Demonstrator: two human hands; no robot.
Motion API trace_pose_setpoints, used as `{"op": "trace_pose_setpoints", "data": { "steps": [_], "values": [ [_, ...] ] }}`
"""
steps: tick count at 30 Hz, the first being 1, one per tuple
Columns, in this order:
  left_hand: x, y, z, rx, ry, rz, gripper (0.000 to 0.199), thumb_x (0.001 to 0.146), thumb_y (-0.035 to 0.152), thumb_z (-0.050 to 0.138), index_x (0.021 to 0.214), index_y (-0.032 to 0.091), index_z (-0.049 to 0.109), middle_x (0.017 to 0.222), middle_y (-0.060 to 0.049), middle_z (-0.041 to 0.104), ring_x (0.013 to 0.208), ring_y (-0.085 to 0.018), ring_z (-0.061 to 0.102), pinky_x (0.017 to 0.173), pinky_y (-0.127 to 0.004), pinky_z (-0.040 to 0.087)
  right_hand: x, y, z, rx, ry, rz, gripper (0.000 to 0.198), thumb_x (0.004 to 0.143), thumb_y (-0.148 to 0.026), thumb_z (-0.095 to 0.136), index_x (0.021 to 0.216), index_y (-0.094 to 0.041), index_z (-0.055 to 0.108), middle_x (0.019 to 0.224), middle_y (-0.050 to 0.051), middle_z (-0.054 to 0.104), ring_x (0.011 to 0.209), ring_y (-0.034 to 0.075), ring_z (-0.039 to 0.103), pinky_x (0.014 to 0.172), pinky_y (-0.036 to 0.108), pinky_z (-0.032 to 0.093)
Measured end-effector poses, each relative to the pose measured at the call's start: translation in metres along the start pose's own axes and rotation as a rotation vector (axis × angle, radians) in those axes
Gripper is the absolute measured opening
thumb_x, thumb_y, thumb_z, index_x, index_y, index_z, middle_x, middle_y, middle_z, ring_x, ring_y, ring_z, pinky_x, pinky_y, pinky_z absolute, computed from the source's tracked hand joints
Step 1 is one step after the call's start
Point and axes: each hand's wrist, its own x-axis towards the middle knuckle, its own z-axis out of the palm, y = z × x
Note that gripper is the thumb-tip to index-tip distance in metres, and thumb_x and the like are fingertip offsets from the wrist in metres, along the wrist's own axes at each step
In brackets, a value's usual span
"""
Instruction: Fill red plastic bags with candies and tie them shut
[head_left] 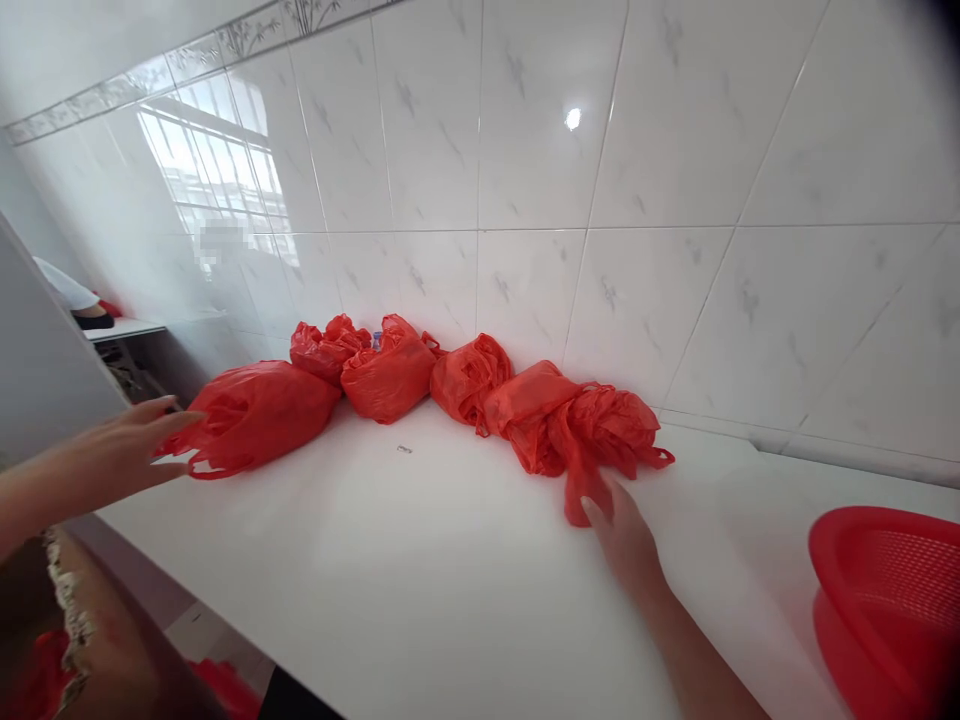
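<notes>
Several knotted or bunched red plastic bags stand in a curved row on the white table, against the tiled wall. At the left end, my left hand (150, 440) reaches beside a full red bag (274, 410), thumb and fingers apart near its loose handles. Toward the right end, my right hand (626, 535) is closed on a loose end of a crumpled red plastic bag (607, 425); its fingertips are partly hidden. Between them sit a rounded red bag (390, 370), a twisted red bag (472, 378) and another red bag (532, 405).
A red plastic basket (855, 560) with perforated sides stands at the right edge of the white table (450, 580). A small clear scrap (405, 449) lies mid-table. Part of another person (67, 285) shows at the far left, by a second surface.
</notes>
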Motion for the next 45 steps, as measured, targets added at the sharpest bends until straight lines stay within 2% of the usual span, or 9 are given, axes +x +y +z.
{"op": "trace_pose_setpoints", "data": {
  "steps": [4,9,13,18,24,30,35,39,45],
  "values": [
    [0.045,0.064,0.057,0.019,-0.164,0.149,0.064,0.072,0.058,0.046,0.124,0.022,0.051,0.138,0.006,0.041,0.125,-0.029,0.038,0.101,-0.043,0.026,-0.003,-0.003,-0.002,0.137,-0.126,0.041,0.049,0.082,-0.049,0.043,0.124,-0.024,0.045,0.112,0.006,0.058,0.096,0.022,0.057,0.081,0.035,0.045],
    [0.038,0.205,0.113,-0.451,-0.386,0.266,0.058,0.065,0.034,0.067,0.122,0.031,0.055,0.129,-0.002,0.055,0.107,-0.025,0.056,0.09,-0.031,0.041,0.0,-0.006,-0.002,0.135,-0.246,0.057,0.052,0.08,-0.048,0.047,0.127,-0.025,0.045,0.082,0.0,0.06,0.075,0.019,0.058,0.07,0.032,0.045],
    [0.023,0.31,0.162,-0.958,-0.371,0.273,0.067,0.063,0.031,0.07,0.128,0.031,0.051,0.132,-0.005,0.052,0.115,-0.027,0.05,0.09,-0.033,0.041,-0.002,-0.008,0.005,0.011,-0.208,-0.043,0.049,0.075,-0.031,0.054,0.123,-0.028,0.052,0.096,0.002,0.061,0.088,0.022,0.057,0.075,0.034,0.044],
    [0.022,0.387,0.221,-1.043,-0.234,0.011,0.08,0.059,0.03,0.073,0.133,0.023,0.042,0.128,-0.012,0.052,0.114,-0.03,0.049,0.088,-0.035,0.038,-0.005,-0.008,0.008,0.033,-0.282,-0.251,0.031,0.077,-0.018,0.047,0.101,-0.029,0.064,0.092,0.002,0.056,0.085,0.018,0.057,0.077,0.031,0.046],
    [0.02,0.388,0.242,-1.24,-0.36,-0.077,0.013,0.072,0.021,0.055,0.082,0.02,0.063,0.078,-0.005,0.065,0.075,-0.022,0.06,0.068,-0.032,0.043,0.02,0.012,0.005,0.092,0.111,-0.111,0.058,0.081,-0.045,0.051,0.132,-0.021,0.037,0.132,0.013,0.041,0.122,0.029,0.039,0.097,0.046,0.037],
    [0.002,0.358,0.226,-1.779,-0.754,-0.178,0.019,0.071,0.023,0.062,0.09,0.019,0.059,0.086,-0.005,0.066,0.078,-0.021,0.063,0.073,-0.034,0.048,0.065,0.025,0.008,0.122,0.012,-0.048,0.062,0.085,-0.051,0.043,0.137,-0.019,0.034,0.14,0.011,0.039,0.129,0.027,0.034,0.104,0.045,0.028],
    [-0.004,0.348,0.235,-1.918,-0.718,-0.3,0.02,0.065,0.017,0.066,0.083,0.018,0.057,0.075,-0.001,0.063,0.068,-0.016,0.061,0.07,-0.031,0.048,0.06,0.014,0.001,0.253,0.129,0.009,0.052,0.085,-0.057,0.037,0.118,-0.019,0.053,0.123,0.011,0.053,0.109,0.025,0.05,0.093,0.04,0.039],
    [-0.008,0.353,0.238,-1.819,-0.637,-0.262,0.015,0.065,0.015,0.062,0.076,0.019,0.052,0.067,0.003,0.058,0.061,-0.012,0.055,0.061,-0.025,0.045,0.025,-0.013,-0.004,0.487,-0.13,0.037,0.049,0.086,-0.059,0.034,0.106,-0.02,0.057,0.092,0.006,0.06,0.073,0.017,0.056,0.065,0.03,0.046],
    [-0.017,0.361,0.232,-1.625,-0.496,-0.109,0.012,0.068,0.017,0.054,0.066,0.019,0.043,0.061,0.005,0.049,0.053,-0.007,0.043,0.05,-0.019,0.036,-0.002,-0.034,0.003,0.784,-0.393,0.158,0.027,0.074,-0.035,0.061,0.097,-0.021,0.059,0.085,0.001,0.062,0.068,0.014,0.055,0.063,0.026,0.043]
  ]
}}
